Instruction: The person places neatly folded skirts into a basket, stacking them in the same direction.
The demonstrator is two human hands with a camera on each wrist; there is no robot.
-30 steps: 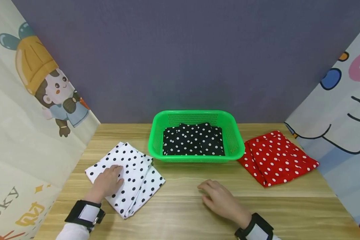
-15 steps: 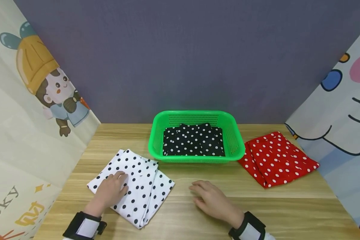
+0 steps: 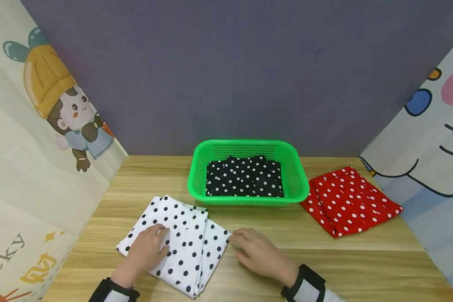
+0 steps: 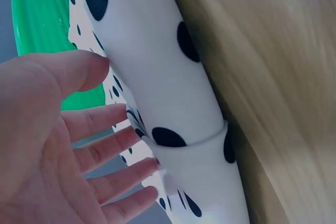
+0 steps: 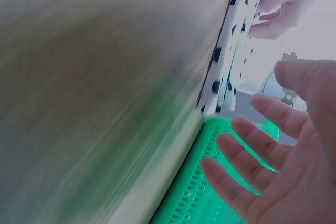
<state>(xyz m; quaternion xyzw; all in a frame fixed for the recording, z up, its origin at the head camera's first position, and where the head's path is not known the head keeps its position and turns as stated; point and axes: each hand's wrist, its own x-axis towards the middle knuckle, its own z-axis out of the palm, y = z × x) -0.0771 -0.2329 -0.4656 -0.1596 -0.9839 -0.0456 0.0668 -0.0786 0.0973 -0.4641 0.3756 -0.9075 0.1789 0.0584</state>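
Only the head view showed the left hand [image 3: 148, 251] flat, fingers spread, on the folded white black-dotted cloth [image 3: 181, 243], right hand [image 3: 257, 255] open-fingered beside its edge on the desk [image 3: 362, 268].

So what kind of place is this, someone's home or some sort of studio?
Most likely a staged recording booth, not a lived-in room: a wooden table boxed in by a plain purple backdrop and cartoon-printed side panels. On it are only folded polka-dot cloths and a green basket.
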